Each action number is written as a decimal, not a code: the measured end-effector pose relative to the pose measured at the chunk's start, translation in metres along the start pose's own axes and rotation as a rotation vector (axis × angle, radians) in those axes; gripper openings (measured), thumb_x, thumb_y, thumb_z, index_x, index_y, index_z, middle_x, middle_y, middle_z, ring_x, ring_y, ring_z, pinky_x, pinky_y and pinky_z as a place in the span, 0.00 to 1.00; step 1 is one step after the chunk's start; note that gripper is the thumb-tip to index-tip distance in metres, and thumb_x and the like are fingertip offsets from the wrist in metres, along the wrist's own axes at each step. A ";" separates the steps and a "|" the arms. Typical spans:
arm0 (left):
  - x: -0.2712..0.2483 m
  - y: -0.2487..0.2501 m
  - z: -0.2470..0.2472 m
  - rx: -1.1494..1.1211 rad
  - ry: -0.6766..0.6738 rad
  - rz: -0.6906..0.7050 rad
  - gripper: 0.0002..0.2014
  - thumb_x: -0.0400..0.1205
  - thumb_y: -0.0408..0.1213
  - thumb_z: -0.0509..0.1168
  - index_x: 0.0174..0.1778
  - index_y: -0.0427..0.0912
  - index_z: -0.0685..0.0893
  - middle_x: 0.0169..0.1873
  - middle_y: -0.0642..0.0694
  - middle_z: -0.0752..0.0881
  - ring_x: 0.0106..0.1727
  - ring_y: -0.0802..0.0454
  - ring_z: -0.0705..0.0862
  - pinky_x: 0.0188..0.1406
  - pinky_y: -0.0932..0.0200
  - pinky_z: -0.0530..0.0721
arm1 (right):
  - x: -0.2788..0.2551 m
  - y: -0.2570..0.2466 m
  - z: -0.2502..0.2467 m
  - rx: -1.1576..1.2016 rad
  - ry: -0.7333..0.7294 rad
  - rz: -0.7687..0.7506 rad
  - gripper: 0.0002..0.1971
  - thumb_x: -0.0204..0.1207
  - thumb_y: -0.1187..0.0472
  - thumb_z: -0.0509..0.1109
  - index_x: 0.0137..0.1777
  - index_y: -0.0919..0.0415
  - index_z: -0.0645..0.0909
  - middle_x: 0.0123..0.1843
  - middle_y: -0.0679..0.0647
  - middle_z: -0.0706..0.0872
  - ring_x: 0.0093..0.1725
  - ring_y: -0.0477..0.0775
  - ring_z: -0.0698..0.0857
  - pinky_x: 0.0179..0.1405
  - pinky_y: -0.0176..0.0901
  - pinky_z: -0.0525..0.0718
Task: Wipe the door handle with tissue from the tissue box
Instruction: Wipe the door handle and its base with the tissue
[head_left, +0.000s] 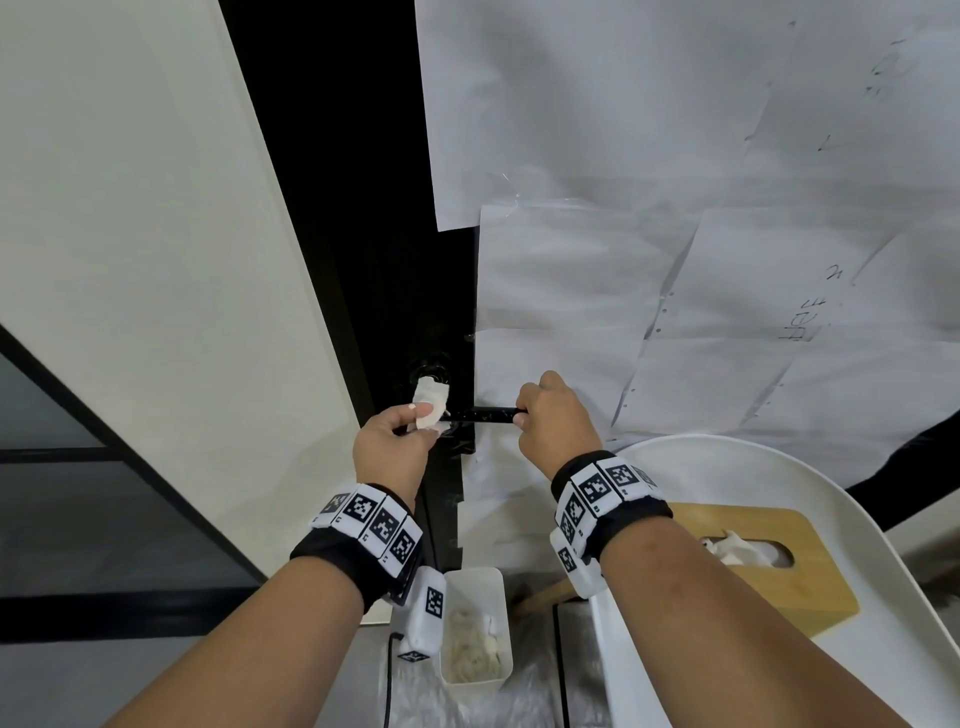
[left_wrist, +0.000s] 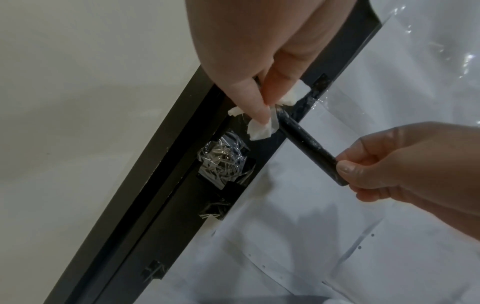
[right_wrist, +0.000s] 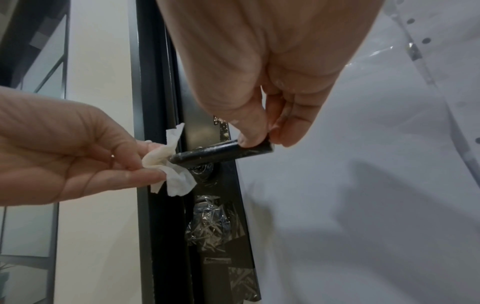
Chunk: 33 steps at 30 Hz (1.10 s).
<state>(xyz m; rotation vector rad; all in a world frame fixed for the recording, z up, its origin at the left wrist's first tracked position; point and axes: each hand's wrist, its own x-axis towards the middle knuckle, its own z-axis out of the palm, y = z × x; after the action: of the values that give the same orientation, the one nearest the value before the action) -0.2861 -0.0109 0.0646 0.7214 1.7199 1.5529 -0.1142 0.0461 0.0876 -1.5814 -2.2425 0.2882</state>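
Note:
A black lever door handle sticks out from the dark door edge. My left hand pinches a crumpled white tissue against the handle's inner end, near the door plate. My right hand grips the handle's free outer tip between thumb and fingers. A wooden-topped tissue box with a tissue poking from its slot sits at the lower right.
White paper sheets cover the door to the right of the handle. The tissue box rests on a white round chair or tray. A small white bin with used tissues stands on the floor below. A pale wall is at left.

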 end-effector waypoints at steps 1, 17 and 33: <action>0.000 0.002 0.000 -0.051 0.003 -0.026 0.11 0.75 0.24 0.70 0.42 0.47 0.89 0.53 0.44 0.87 0.51 0.48 0.88 0.56 0.57 0.85 | 0.000 0.000 0.000 -0.001 -0.003 0.001 0.05 0.78 0.66 0.64 0.47 0.68 0.80 0.49 0.60 0.75 0.40 0.56 0.73 0.39 0.46 0.77; 0.004 -0.004 0.003 0.151 0.087 0.110 0.09 0.75 0.37 0.75 0.50 0.45 0.88 0.44 0.52 0.90 0.47 0.56 0.88 0.52 0.60 0.85 | -0.002 -0.002 -0.001 -0.011 -0.013 0.017 0.05 0.78 0.67 0.63 0.48 0.68 0.79 0.51 0.61 0.74 0.41 0.57 0.72 0.40 0.48 0.78; 0.009 -0.004 0.003 0.099 0.039 0.052 0.06 0.73 0.41 0.75 0.40 0.50 0.84 0.39 0.49 0.90 0.41 0.48 0.91 0.52 0.45 0.89 | -0.002 -0.002 0.001 -0.010 -0.006 0.024 0.04 0.77 0.68 0.63 0.46 0.68 0.79 0.49 0.59 0.73 0.41 0.57 0.72 0.38 0.46 0.76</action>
<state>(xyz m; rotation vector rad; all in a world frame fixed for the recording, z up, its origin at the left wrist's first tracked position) -0.2891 -0.0028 0.0596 0.7956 1.8309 1.5346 -0.1158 0.0441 0.0871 -1.6151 -2.2346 0.2896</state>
